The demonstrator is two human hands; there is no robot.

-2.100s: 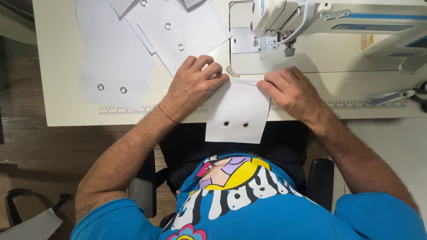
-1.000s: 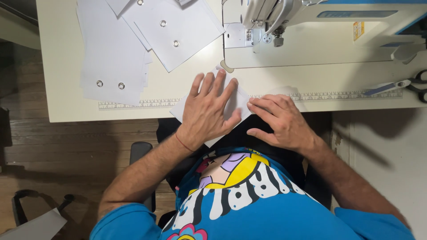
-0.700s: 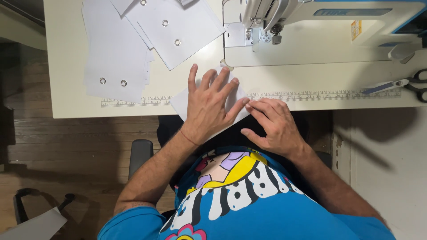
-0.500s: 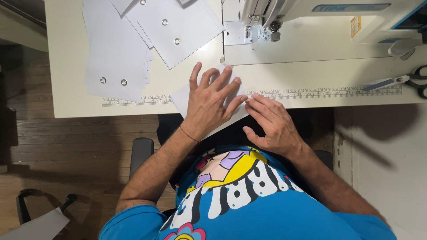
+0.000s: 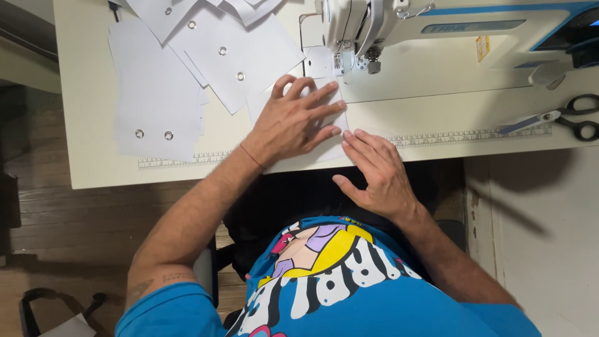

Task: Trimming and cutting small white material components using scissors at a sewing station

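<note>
Upper left of the frame: a loose stack of white rectangular fabric pieces with small metal eyelets (image 5: 156, 93), lying flat on the cream-coloured worktable (image 5: 87, 168), some overlapping toward the top centre. Along the table's front edge, a printed measuring strip (image 5: 187, 159). Centre: left hand (image 5: 290, 122), palm down, fingers spread wide and flat, pressing a white fabric piece (image 5: 324, 150) onto the table just below the needle area. Just right of it, at the table's edge: right hand (image 5: 377, 175), fingers extended and close together, fingertips resting on the same piece's lower right edge. Upper centre to right: a white industrial sewing machine (image 5: 399, 25). Far right: black-handled scissors (image 5: 577, 118) on the table.
</note>
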